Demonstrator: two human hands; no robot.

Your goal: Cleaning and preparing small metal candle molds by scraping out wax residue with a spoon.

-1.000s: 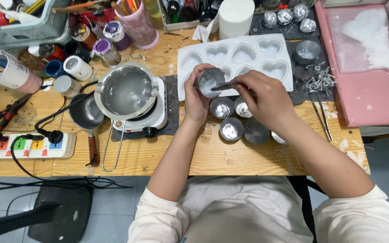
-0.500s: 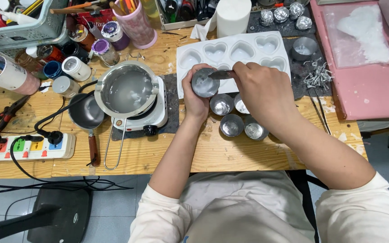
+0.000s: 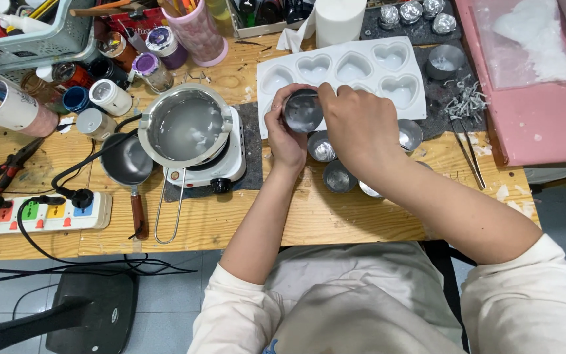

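The small metal cup (image 3: 302, 111) is being held just above the near edge of the white heart-shaped mould tray (image 3: 342, 65), cradled in the left hand (image 3: 285, 131) with fingers curled around its side. It is tipped so its open mouth is facing up toward the camera, its short axis leaning toward the person, seemingly to expose the inside. The right hand (image 3: 358, 124) is pinching at its rim with fingertips closed; whether it is gripping a tool is hidden.

Pot (image 3: 187, 124) on hotplate (image 3: 221, 167), heart mould (image 3: 361, 69) to its right, tins (image 3: 339, 176) before mould
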